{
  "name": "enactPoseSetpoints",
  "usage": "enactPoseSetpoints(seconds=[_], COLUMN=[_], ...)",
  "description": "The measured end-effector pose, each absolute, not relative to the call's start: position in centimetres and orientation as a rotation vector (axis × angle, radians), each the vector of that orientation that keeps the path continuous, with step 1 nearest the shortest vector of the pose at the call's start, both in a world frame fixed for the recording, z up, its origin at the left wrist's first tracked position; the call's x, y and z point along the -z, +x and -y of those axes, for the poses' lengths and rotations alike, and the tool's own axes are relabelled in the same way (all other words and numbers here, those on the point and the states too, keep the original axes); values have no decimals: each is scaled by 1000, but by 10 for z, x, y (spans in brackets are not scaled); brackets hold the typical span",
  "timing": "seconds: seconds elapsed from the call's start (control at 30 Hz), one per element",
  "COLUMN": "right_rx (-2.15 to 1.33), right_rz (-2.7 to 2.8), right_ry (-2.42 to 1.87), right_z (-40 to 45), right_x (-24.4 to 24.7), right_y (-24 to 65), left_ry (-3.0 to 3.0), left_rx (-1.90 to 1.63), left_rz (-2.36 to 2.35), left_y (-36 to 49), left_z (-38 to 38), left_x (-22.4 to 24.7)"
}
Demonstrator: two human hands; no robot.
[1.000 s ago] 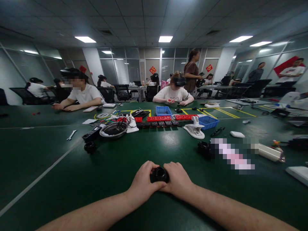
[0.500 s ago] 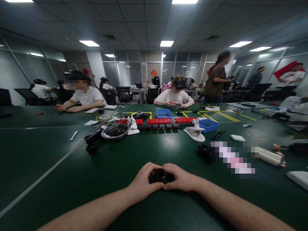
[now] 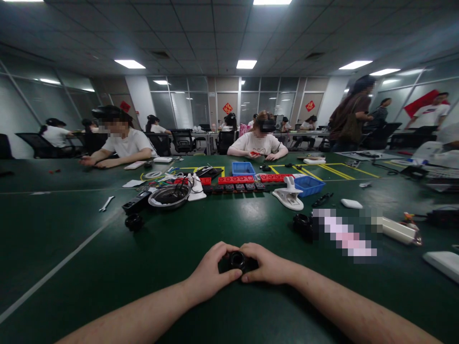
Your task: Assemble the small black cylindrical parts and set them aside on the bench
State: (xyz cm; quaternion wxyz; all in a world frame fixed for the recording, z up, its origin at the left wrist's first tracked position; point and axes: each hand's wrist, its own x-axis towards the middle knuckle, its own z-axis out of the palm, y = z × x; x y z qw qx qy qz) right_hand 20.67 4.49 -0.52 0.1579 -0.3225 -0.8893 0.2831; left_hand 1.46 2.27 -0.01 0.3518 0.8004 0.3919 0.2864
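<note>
A small black round part (image 3: 237,260) with a hole in its top rests between my hands, low in the middle of the head view. My left hand (image 3: 211,270) curls round its left side, thumb in front and fingers behind. From the right, my right hand (image 3: 268,265) closes round the other side in the same way. The fingertips of both hands nearly meet at the part. Beneath them lies the green table (image 3: 158,277).
Black round parts lie at left (image 3: 134,222) and right (image 3: 302,224). Further back are a metal bowl (image 3: 169,197), a white clip base (image 3: 289,193), red strips (image 3: 235,180), blue trays (image 3: 243,168) and a wrench (image 3: 106,204). People sit across the table.
The view has shifted slightly, so the table items appear a little further left. Both hands keep their hold on the black part. A walking person in the background has moved right.
</note>
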Motion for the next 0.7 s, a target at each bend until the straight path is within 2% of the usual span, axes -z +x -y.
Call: enactPoseSetpoints(seconds=[0.23, 0.37, 0.57, 0.7], right_rx=[-882, -838, -396, -259], right_rz=[2548, 2493, 2388, 2395], right_ry=[-868, -1041, -1416, -1410], right_z=[-48, -44, -30, -26], right_x=[3, 6, 15, 17], right_y=[208, 204, 185, 181], left_ry=[2080, 2118, 2153, 2147], left_rx=[-697, -677, -708, -717], left_rz=[-1079, -1141, -1356, -1354], left_y=[14, 15, 21, 21], left_z=[-25, -24, -21, -21], left_x=[0, -1, 3, 4])
